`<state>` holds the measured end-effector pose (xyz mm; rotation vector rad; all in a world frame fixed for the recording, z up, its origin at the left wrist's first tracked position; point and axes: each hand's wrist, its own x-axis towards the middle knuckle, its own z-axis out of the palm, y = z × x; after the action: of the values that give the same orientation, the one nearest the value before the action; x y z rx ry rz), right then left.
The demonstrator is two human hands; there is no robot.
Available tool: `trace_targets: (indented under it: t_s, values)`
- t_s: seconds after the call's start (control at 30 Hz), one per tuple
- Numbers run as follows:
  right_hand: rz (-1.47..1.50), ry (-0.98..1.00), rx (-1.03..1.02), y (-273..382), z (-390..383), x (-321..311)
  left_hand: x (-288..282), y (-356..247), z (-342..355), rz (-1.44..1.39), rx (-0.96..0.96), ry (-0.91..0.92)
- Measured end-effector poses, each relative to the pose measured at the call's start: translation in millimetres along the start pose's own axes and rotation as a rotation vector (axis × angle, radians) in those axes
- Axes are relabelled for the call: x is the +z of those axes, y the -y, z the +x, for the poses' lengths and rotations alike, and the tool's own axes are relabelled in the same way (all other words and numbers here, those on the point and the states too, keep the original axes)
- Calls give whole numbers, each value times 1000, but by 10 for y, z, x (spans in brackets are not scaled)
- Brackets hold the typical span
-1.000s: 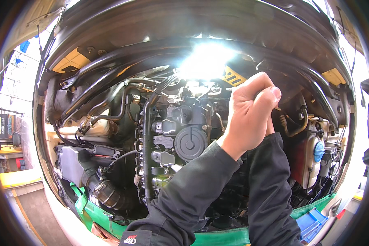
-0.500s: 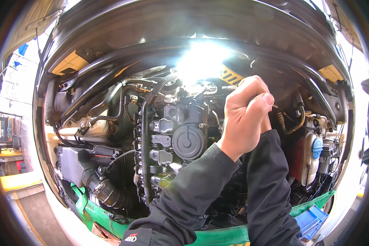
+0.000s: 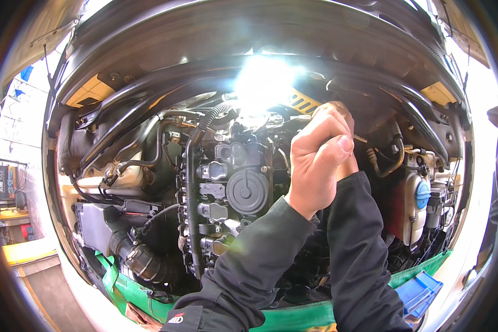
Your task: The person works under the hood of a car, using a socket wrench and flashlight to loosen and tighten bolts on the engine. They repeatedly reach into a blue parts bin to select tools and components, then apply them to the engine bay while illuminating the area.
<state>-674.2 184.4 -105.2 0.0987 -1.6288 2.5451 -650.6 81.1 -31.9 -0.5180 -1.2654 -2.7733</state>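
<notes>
Head view: left hand [image 3: 318, 169], right of centre, curled into a fist, thumb pressed along the folded fingers; whatever it may grip is hidden. Right hand [image 3: 347, 167] lies behind it, mostly masked, wrist and some knuckles showing; cannot tell whether its fingers are wide, narrow or holding anything. Dark sleeves rise from the lower edge, the left one slanting across the frame. Engine [image 3: 238, 155] occupies the centre, to the left of both hands in the frame and partly covered by the left sleeve; contact between hands and engine cannot be made out. Its round cap [image 3: 248, 191] sits left of and slightly below the left fist, apart from it. Slotted yellow bracket [image 3: 303, 103] shows just above and left of the knuckles, beside the glare of a lamp [image 3: 264, 83] at upper centre. Bent metal pipe [image 3: 394, 166] right of the hands; beyond it, at right, a pale tank [image 3: 415, 218] with blue lid [image 3: 422, 195]. Green cover [image 3: 299, 317] along the bottom; blue tray [image 3: 418, 293] at lower right.
</notes>
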Motion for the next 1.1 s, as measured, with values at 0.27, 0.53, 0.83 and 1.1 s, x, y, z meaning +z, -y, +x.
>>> trace_targets:
  t_s: [0.27, 0.53, 0.83, 1.1]
  values:
    - [-46, 40, 30, -23, -77, 129, 5, -13, -53, -31, -6, -2]
    - [869, 176, 334, 68, 71, -154, 11, -5, -111, -46, 18, -7]
    - [-494, -252, 124, -35, 213, -234, 4, 14, -227, -50, 34, -15]
    - [-61, -294, 179, -148, 293, -368, -68, 121, -434, 37, 106, 31]
